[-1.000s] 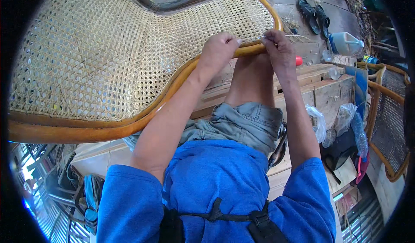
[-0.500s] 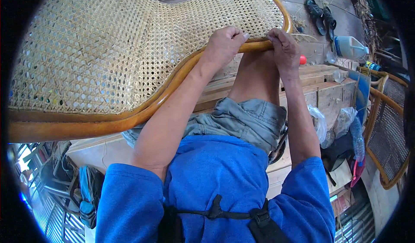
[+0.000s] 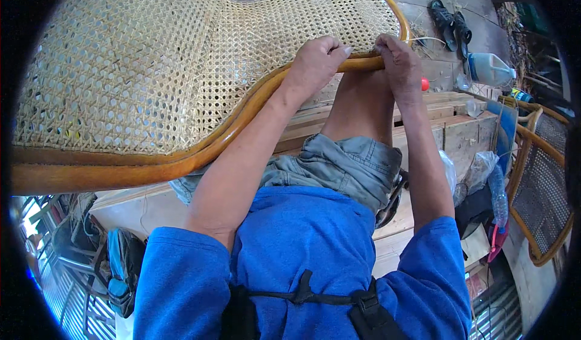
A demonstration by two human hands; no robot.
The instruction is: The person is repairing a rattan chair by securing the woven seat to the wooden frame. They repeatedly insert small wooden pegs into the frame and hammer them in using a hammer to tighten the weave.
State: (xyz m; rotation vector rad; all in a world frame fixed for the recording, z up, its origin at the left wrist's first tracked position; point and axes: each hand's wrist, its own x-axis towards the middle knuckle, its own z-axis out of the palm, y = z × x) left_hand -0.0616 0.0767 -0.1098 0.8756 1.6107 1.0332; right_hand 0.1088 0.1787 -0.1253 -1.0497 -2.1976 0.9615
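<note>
A curved chair frame of varnished brown wood (image 3: 242,121) with a panel of pale woven cane (image 3: 139,68) lies across my lap. At the frame's near rim, my left hand (image 3: 319,58) is closed with thumb and forefinger pinched together. A short way to its right, my right hand (image 3: 400,62) is closed too, its fingertips bent down at the rim. What either pinch holds is too small or hidden to make out. A thin pale strand (image 3: 428,39) sticks out to the right from behind my right hand; whether I grip it cannot be told.
Black sandals (image 3: 445,24) and a white plastic jug (image 3: 490,69) are at the far right. Wooden planks (image 3: 451,113) run beneath my leg. Another cane-panelled frame (image 3: 541,195) leans at the right, near a clear bottle (image 3: 498,195). A backpack (image 3: 124,267) sits lower left.
My right hand has shifted slightly up along the rim, and the pale strand beside it has swung up. My left hand stays almost in place. The frame has tilted a little.
</note>
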